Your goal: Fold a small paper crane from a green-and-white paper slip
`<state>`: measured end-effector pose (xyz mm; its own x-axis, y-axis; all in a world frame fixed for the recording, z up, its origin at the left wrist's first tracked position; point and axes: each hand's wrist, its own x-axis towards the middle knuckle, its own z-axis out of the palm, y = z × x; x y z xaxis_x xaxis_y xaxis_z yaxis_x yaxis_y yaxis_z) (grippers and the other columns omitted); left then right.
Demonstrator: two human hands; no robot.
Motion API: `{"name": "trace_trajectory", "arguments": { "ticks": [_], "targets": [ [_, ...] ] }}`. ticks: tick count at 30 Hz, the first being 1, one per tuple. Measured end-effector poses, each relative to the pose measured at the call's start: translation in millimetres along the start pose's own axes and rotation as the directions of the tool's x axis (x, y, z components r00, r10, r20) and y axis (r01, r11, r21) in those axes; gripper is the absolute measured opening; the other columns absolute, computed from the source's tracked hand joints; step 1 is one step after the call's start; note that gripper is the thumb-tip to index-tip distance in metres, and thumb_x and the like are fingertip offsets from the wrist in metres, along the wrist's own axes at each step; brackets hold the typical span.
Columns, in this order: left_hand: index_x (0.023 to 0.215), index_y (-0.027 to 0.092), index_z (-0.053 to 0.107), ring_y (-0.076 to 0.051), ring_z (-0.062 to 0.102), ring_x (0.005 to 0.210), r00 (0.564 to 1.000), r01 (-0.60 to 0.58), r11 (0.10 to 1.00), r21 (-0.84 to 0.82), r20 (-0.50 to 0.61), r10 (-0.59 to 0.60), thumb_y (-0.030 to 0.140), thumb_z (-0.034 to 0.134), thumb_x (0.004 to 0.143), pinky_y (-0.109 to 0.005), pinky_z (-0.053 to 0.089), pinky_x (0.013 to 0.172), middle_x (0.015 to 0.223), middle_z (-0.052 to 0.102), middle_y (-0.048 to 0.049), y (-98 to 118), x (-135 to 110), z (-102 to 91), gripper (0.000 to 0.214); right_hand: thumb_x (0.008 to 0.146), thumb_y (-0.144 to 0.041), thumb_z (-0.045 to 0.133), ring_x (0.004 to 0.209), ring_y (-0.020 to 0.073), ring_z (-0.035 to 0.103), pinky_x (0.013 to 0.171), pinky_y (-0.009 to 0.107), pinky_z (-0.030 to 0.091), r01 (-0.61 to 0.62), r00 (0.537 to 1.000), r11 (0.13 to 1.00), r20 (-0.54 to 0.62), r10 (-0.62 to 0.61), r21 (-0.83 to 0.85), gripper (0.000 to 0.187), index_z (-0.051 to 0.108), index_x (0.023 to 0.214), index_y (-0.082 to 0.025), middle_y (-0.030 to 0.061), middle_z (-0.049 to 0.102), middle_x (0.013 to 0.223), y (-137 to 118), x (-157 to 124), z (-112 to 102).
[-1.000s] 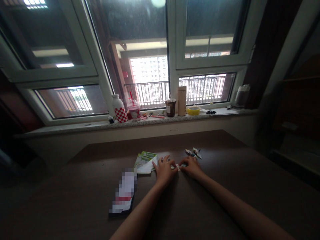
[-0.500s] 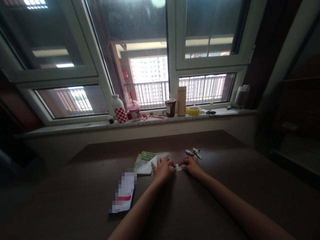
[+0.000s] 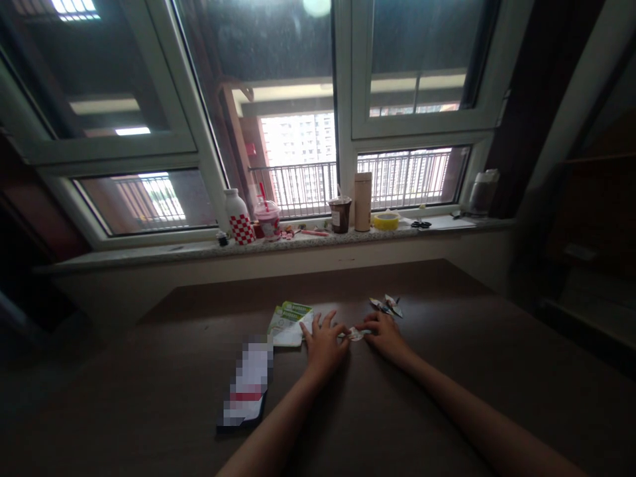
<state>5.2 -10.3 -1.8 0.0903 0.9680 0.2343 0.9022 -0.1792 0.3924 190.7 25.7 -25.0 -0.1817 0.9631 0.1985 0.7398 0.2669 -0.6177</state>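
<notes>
Both my hands rest on a dark brown table and meet over a small white piece of folded paper. My left hand pinches its left end with thumb and forefinger, the other fingers spread. My right hand has its fingers closed on the paper's right end. Just beyond my right hand lie small folded paper figures. A green and white packet of paper sheets lies right beside my left hand.
A phone lies on the table to the near left. The stone windowsill behind the table carries a chequered bottle, a pink cup, a brown cup, a tall flask, a tape roll and scissors.
My hands have stayed on the small paper and shifted only slightly; the left fingers have spread a little more. The view has moved slightly.
</notes>
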Motion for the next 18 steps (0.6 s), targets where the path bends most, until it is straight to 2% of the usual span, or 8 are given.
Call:
{"name": "trace_trajectory", "arguments": {
  "ticks": [7,14,18],
  "targets": [
    [0.104,0.043,0.073,-0.033,0.026,0.145,1.000,0.004,0.998,-0.061,-0.031,-0.005,0.036,0.063,0.086,-0.074,0.002,0.113,0.149,0.049,0.0043,4,-2,-5.9,0.022,0.080,-0.032,0.070,0.114,0.0265,0.051,0.104,0.041,0.037,0.067,0.996,0.998,-0.055,-0.068,-0.016,0.021,0.077,0.098,-0.025,0.0084,0.062,0.113,-2,-7,1],
    [0.103,0.046,0.074,-0.033,0.027,0.145,1.000,0.020,1.000,-0.001,-0.010,-0.020,0.039,0.062,0.087,-0.072,0.000,0.114,0.149,0.048,0.0047,4,-1,-4.0,0.021,0.079,-0.038,0.073,0.113,0.0266,0.051,0.102,0.042,0.039,0.104,0.990,0.994,-0.091,-0.107,-0.032,0.020,0.075,0.091,-0.023,0.0086,0.062,0.111,-4,-10,0],
    [0.103,0.046,0.074,-0.034,0.027,0.144,0.999,0.042,0.999,0.008,-0.006,-0.042,0.043,0.060,0.088,-0.073,0.001,0.114,0.149,0.048,0.0046,4,0,-3.0,0.021,0.082,-0.033,0.068,0.112,0.0253,0.052,0.103,0.041,0.037,0.144,0.987,0.989,-0.070,-0.146,-0.033,0.012,0.075,0.086,-0.024,0.0067,0.064,0.110,-7,-13,-3]
  ]
}}
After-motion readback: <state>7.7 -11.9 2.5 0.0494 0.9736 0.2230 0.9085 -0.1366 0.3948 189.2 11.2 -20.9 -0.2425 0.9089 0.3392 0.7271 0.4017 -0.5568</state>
